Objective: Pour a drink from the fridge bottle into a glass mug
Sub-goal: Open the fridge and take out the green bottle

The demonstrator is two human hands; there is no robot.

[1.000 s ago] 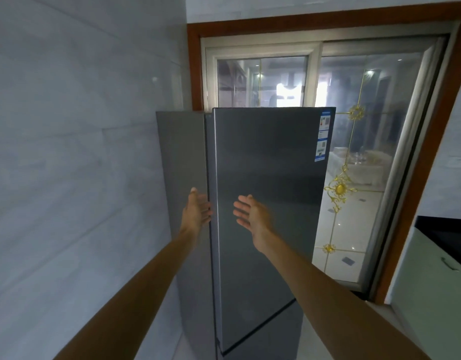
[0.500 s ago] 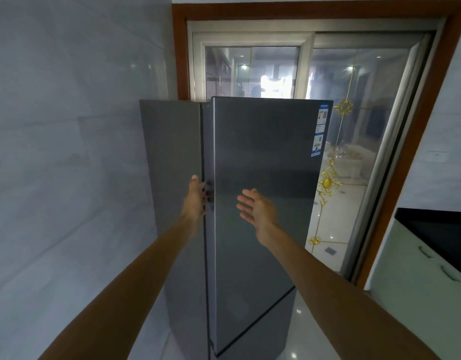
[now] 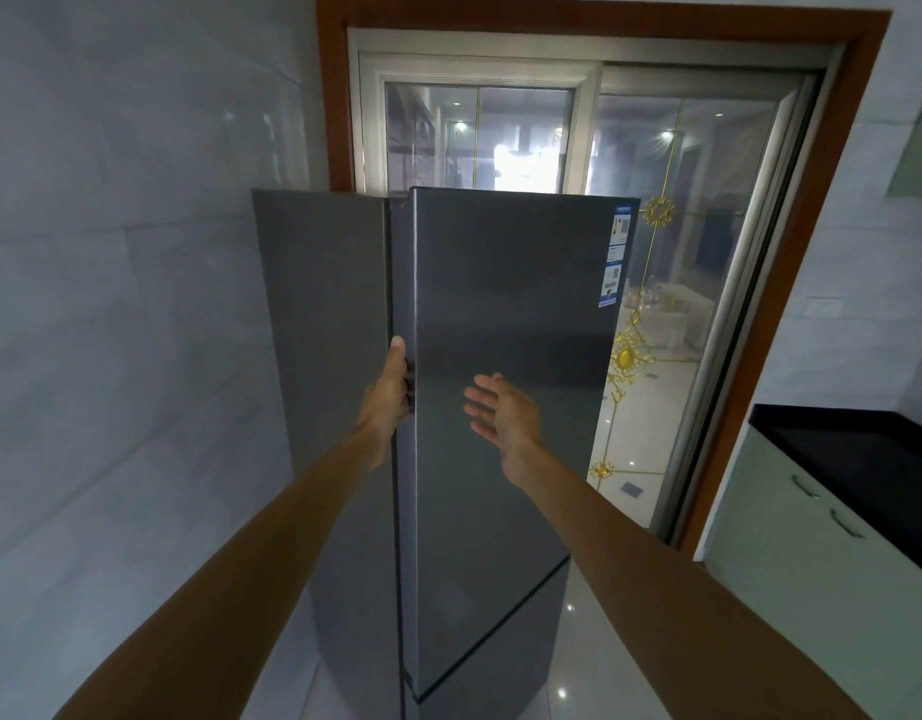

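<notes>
Since approx. 1 s ago your left hand (image 3: 388, 394) has gone from hovering open beside the fridge (image 3: 323, 356) to hooking its fingers round the left edge of the upper door (image 3: 510, 314), centre of frame, thumb pointing up along the seam. The door itself looks shut: no gap, no interior showing. So you're at the v. first step: the grip is on, the pull isn't made yet.

Your right hand (image 3: 505, 413) is open, fingers spread & relaxed, just right of the left hand in front of the door face. It holds nothing; can't tell if it touches the steel.

Bottle & mug: neither in view. The bottle is prob. inside, behind this door. The black counter (image 3: 864, 459) at lower right shows no mug on the part in frame.
</notes>
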